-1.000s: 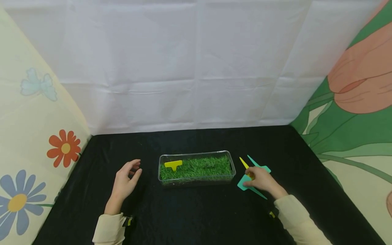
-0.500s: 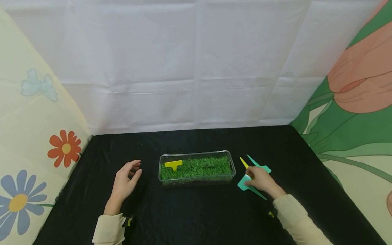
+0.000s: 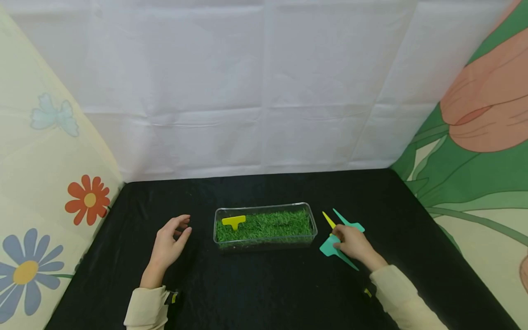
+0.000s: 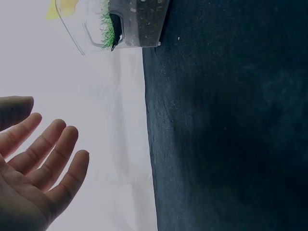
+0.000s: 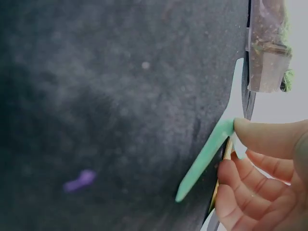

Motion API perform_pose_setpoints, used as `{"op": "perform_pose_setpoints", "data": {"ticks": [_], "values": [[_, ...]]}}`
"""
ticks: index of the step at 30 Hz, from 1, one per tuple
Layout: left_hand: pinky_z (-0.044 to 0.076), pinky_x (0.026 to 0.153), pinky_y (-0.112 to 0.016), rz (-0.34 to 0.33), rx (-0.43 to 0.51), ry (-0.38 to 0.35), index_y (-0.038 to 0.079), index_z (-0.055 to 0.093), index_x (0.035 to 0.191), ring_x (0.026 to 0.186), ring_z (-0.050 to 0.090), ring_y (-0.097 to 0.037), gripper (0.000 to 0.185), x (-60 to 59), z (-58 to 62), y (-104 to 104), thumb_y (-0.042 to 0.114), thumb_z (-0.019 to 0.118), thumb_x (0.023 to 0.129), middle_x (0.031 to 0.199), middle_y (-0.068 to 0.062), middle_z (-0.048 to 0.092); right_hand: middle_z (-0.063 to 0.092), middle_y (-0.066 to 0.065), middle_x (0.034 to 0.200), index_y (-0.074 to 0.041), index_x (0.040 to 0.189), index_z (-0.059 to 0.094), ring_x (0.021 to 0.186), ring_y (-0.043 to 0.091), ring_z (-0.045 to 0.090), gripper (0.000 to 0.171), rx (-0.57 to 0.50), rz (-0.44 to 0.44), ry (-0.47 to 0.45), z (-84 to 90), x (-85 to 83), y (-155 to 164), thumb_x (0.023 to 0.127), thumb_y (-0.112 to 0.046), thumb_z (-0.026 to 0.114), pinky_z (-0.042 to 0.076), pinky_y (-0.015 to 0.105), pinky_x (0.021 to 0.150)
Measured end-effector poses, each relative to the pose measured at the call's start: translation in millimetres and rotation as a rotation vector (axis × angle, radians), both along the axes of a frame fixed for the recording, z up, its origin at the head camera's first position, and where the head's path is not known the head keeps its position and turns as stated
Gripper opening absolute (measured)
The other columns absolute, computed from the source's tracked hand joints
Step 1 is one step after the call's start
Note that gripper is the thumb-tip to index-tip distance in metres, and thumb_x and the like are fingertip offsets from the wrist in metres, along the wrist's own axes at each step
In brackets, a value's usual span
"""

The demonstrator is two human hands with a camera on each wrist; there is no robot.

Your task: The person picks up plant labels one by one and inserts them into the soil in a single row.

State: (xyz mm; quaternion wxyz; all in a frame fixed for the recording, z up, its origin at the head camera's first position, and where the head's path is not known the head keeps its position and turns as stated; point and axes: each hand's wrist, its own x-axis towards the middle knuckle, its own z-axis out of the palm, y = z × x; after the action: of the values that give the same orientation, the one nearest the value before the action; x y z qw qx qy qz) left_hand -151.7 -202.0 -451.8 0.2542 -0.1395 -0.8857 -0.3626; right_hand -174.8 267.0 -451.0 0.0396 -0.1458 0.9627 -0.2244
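My left hand (image 3: 168, 245) hovers left of the planter, fingers loosely bent and holding nothing; the left wrist view shows its spread fingers (image 4: 57, 159). At right, my right hand (image 3: 354, 243) pinches a teal T-shaped plant label (image 3: 328, 246) near the neck; in the right wrist view the thumb lies on the label (image 5: 219, 132). Beneath the hand lies a yellow label (image 3: 328, 220), mostly hidden except for its pointed stem. A second teal label (image 3: 354, 225) lies just behind, partly covered by the fingers.
A clear plastic box (image 3: 264, 245) of green grass (image 3: 272, 224) stands mid-table between the hands. A yellow T-shaped label (image 3: 233, 222) stands upright in its left end. Black cloth covers the table (image 3: 264, 293); a white sheet (image 3: 264, 91) hangs behind.
My right fingers have shifted slightly on the front teal label, which has turned a little and shows more of its head. My left hand stays in place.
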Motion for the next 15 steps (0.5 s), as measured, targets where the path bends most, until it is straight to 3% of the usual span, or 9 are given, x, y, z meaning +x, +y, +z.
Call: {"op": "perform_pose_setpoints", "data": {"ticks": [7, 15], "values": [[0.05, 0.064, -0.042, -0.005, -0.005, -0.023, -0.003, 0.06, 0.107, 0.081, 0.059, -0.024, 0.029, -0.3, -0.7, 1, -0.005, 0.065, 0.078, 0.096, -0.014, 0.062, 0.056, 0.003, 0.075, 0.001, 0.089, 0.061, 0.067, 0.017, 0.052, 0.02, -0.065, -0.038, 0.025, 0.5, 5.2, 6, 0.072, 0.0, 0.071, 0.044, 0.034, 0.059], [0.05, 0.064, -0.04, -0.023, -0.019, -0.026, -0.002, 0.061, 0.105, 0.081, 0.059, -0.023, 0.027, -0.1, -0.2, 2, -0.005, 0.066, 0.078, 0.096, -0.013, 0.062, 0.057, 0.002, 0.074, 0.003, 0.089, 0.063, 0.067, 0.017, 0.054, 0.015, -0.161, -0.079, -0.029, 2.5, 5.9, 15, 0.075, 0.001, 0.067, 0.045, 0.032, 0.057]]}}
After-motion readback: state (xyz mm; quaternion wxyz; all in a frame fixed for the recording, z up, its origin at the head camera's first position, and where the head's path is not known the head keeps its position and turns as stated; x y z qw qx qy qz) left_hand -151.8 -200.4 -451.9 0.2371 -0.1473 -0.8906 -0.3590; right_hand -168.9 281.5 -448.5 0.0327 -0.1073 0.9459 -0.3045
